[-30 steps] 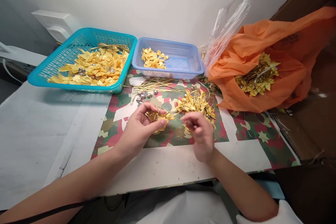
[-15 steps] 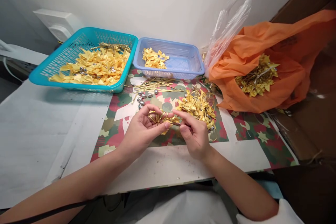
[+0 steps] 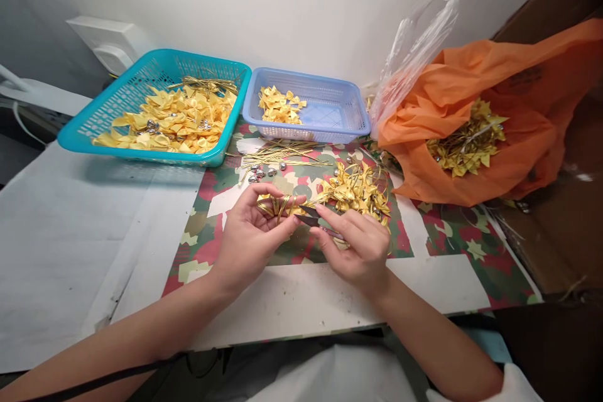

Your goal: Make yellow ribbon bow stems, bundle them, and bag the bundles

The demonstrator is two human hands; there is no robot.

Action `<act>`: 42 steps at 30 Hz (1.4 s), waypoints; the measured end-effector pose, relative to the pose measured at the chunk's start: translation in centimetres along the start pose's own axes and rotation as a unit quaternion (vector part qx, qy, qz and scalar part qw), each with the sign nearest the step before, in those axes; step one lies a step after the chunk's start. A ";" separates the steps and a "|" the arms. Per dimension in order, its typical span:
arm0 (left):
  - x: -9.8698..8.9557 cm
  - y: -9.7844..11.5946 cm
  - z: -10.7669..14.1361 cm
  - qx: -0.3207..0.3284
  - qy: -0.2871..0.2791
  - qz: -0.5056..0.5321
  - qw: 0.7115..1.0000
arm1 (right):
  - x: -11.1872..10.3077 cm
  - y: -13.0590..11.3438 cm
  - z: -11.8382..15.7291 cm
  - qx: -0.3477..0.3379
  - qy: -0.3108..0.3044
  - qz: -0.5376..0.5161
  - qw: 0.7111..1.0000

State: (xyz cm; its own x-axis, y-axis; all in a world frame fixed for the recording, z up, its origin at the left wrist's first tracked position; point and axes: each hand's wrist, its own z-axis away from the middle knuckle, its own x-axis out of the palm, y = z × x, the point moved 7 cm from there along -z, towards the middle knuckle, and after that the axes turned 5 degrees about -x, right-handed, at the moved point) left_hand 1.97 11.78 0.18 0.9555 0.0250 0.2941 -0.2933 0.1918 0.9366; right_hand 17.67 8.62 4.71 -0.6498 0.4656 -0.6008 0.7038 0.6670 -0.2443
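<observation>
My left hand is closed around looped gold wires, its thumb and fingertips pinching their right end. In my right hand is a pair of thread snips, whose two dark blades stand apart close to my left fingertips. Just beyond the right hand lies a pile of yellow ribbon flowers with gold stems and silver bells among them. Several loose silver bells sit above my left hand, and a bundle of straight gold wires lies behind them.
A teal basket of yellow ribbon pieces and wires stands at the back left. Beside it is a smaller blue basket with some yellow pieces. An orange bag containing finished-looking flowers slumps at the right, next to a clear plastic bag.
The snips now show their blades spread apart, where before they looked like one narrow dark strip. My right hand has shifted slightly right and turned; the left still grips the wires.
</observation>
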 end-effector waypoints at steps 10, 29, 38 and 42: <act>-0.1 -0.1 0.0 0.015 0.011 -0.012 1.000 | -0.3 -0.5 0.3 -0.038 0.009 0.036 0.999; 0.1 0.2 0.1 0.027 0.023 -0.028 0.999 | -0.3 -1.1 0.3 -0.053 0.009 0.081 0.995; 0.2 0.3 0.3 0.039 0.022 -0.043 0.998 | -0.1 -1.1 0.4 -0.052 -0.008 0.083 0.995; 0.2 0.3 0.3 0.028 0.029 -0.056 0.998 | 0.0 -1.0 0.4 -0.049 -0.015 0.074 0.996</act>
State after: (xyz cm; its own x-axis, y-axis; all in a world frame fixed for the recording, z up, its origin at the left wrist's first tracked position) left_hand 2.09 11.58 0.56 0.9823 0.0637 0.1764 -0.1839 0.1409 0.9728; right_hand 17.03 7.71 4.67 -0.5308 0.5461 -0.6481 0.7590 0.6465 -0.0770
